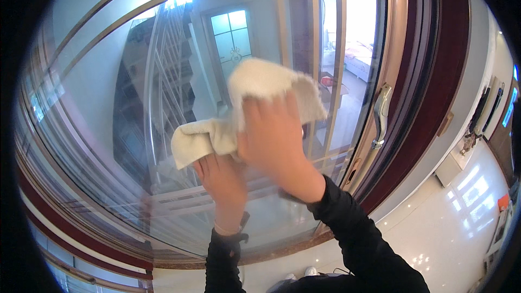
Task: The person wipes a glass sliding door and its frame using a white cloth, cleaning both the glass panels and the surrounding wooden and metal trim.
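My right hand [272,142] presses a cream-coloured cloth [260,77] against the pane of a glazed door [260,219]. Blur softens that hand, and its fingertips are tucked into the fabric. Lower and to the left, my left hand [224,183] has its fingers on another stretch of cream cloth [199,140], folded and also at the glass. Whether the two stretches are one cloth or two cannot be told, because my right hand covers the place between them. A silver lever handle [381,116] is on the door frame, right of both hands.
Gold-coloured bars [313,20] cross the pane. A dark red frame [441,73] runs down the right side. Beyond the glass appear a staircase railing [156,89] and another glazed door [230,34]. Glossy floor tiles [439,228] lie at lower right.
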`<state>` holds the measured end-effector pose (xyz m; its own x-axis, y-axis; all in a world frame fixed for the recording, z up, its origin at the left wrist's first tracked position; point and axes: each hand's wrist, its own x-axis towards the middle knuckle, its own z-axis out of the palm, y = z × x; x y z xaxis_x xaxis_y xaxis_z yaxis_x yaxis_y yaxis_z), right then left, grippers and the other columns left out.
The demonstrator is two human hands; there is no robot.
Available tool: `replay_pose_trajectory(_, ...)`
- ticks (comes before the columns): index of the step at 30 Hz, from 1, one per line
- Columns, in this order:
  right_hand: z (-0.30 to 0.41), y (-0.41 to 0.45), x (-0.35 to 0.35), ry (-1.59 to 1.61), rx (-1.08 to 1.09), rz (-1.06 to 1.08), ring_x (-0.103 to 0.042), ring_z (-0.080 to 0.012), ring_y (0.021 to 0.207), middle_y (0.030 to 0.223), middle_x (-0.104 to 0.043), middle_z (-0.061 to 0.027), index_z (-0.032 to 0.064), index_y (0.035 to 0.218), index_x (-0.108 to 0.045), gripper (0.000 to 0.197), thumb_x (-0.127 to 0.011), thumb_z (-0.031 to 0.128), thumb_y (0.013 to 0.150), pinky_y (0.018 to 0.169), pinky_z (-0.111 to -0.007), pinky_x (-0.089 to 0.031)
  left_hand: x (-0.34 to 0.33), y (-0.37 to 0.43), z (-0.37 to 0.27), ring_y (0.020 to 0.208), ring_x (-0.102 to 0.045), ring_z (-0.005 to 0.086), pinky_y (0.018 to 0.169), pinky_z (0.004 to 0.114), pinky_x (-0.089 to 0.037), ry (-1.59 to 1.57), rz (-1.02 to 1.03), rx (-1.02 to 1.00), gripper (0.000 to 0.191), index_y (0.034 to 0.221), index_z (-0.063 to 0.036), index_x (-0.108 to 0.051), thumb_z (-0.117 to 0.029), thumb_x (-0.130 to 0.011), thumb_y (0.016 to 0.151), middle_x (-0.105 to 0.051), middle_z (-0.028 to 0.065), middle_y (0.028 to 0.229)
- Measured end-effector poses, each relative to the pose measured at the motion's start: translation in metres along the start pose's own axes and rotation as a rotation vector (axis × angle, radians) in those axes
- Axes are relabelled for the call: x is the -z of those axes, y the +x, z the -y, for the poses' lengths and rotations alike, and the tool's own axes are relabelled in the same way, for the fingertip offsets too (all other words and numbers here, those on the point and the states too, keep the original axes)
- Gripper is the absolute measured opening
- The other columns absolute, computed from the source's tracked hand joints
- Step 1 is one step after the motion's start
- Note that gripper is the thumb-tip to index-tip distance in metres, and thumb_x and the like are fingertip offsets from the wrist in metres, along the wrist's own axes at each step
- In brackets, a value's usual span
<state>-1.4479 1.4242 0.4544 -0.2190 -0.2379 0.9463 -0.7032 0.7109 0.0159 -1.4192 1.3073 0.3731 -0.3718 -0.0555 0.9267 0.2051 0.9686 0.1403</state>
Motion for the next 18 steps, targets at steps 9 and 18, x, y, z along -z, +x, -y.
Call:
replay_pose_trajectory(9, 0.016, 0.017, 0.009, 0.044, -0.036, -0.036, -0.057, -0.0298, 0.087, 0.085, -0.06, -0.0127, 0.0009, 0.104, -0.061, 0.036, -0.056, 0.009, 0.069, 0.1, -0.053, -0.031, 0.0, -0.018, 0.008, 0.124, -0.032, 0.0505, 0.106, 0.057, -0.022, 0.01, 0.029, 0.071, 0.056, 0.128, 0.006, -0.041, 0.002, -0.053, 0.073, -0.041, 0.0286, 0.129)
replay_pose_trajectory(18, 0.002, 0.038, 0.01, -0.02, 0.017, -0.143, -0.057, -0.0366, 0.08, 0.076, -0.06, -0.0167, -0.0035, 0.109, -0.056, 0.046, -0.057, 0.015, 0.067, 0.101, -0.057, -0.029, 0.001, -0.019, -0.003, 0.126, -0.028, 0.0503, 0.108, 0.057, -0.02, -0.087, 0.102, 0.152, 0.058, 0.129, 0.0081, -0.037, 0.005, -0.049, 0.072, -0.037, 0.0298, 0.131)
